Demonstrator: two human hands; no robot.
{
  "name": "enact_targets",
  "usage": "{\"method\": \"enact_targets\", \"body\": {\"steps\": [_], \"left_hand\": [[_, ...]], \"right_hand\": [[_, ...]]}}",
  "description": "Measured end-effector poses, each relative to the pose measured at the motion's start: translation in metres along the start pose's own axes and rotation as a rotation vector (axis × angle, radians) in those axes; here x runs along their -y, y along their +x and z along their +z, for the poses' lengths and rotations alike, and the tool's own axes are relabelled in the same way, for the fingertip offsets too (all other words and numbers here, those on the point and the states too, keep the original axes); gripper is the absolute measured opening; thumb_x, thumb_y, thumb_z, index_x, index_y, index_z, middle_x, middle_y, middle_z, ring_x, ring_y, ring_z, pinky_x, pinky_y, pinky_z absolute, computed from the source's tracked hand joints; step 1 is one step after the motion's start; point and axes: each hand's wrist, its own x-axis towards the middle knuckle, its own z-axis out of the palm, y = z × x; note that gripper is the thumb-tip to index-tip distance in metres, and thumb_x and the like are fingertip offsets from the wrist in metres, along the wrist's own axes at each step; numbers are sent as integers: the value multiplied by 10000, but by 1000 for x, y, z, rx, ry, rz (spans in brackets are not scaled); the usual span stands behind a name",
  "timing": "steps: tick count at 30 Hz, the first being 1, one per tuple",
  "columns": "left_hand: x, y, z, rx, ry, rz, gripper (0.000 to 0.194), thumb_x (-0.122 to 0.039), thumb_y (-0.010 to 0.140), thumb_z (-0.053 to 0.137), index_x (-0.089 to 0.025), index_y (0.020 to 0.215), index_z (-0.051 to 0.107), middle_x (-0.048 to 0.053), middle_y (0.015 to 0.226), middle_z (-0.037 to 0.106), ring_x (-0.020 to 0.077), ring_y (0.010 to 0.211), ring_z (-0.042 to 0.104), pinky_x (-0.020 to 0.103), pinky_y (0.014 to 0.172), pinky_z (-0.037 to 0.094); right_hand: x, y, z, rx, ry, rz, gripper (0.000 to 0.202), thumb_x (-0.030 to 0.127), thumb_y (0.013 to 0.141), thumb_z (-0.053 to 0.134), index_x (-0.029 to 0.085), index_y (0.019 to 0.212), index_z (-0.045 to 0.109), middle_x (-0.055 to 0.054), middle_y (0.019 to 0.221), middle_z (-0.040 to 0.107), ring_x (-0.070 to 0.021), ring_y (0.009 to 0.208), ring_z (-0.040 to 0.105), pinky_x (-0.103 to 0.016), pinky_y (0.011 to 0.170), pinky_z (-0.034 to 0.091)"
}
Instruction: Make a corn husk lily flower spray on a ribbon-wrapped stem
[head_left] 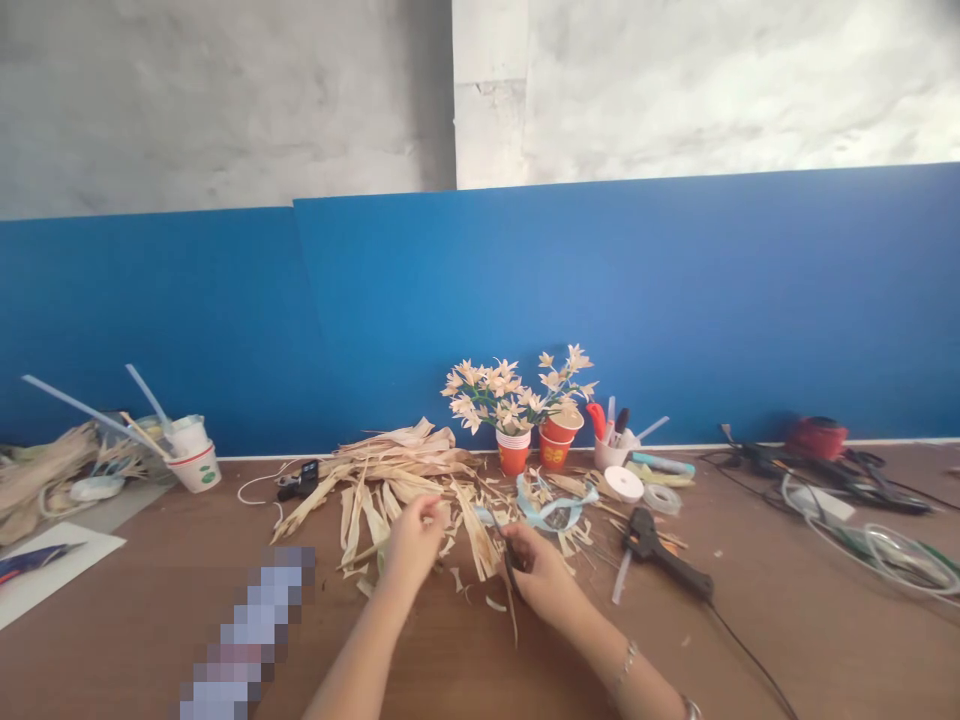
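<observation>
My left hand (pixel 416 535) is closed in a pinch above the dried corn husks (pixel 405 465); whatever lies between its fingertips is too small to make out. My right hand (pixel 538 572) is wrapped round dark scissors (pixel 511 560), whose blades point up and away toward the husks. A pale strip of husk (pixel 482 540) lies between the two hands, close to the blades. Small husk scraps (pixel 459 580) are scattered on the brown table (pixel 450 670) below them. Beyond the hands, husk flowers (pixel 495 385) on green stems stand in a red paper cup (pixel 514 455).
Right of my right hand lie a black glue gun (pixel 664 555) with its cord, a white ribbon roll (pixel 624 484) and clear tape (pixel 663 499). Another red cup (pixel 555 452) stands behind. At left are a white cup (pixel 196 468), white paper (pixel 56 570) and a blurred-out object (pixel 251 630).
</observation>
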Motion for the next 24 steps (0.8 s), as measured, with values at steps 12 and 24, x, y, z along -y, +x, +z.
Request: {"method": "enact_targets", "body": {"steps": [12,24], "left_hand": [[51,61,-77,-299,525,-462,468,-183,753,512,16,1171,443,322,1078,597,388,1013,602,417,752,479],[38,61,-99,-375,487,-382,394,-168,756,476,-109,1142,532,206,1075,651,337,995,614,386,763,470]], "right_hand": [[2,-9,4,31,-400,-85,260,169,691,516,211,940,581,37,634,547,-114,551,464,-209,546,344],[4,11,-43,-408,-400,54,319,233,698,524,210,1013,567,-22,803,667,-213,755,614,-284,681,422]]}}
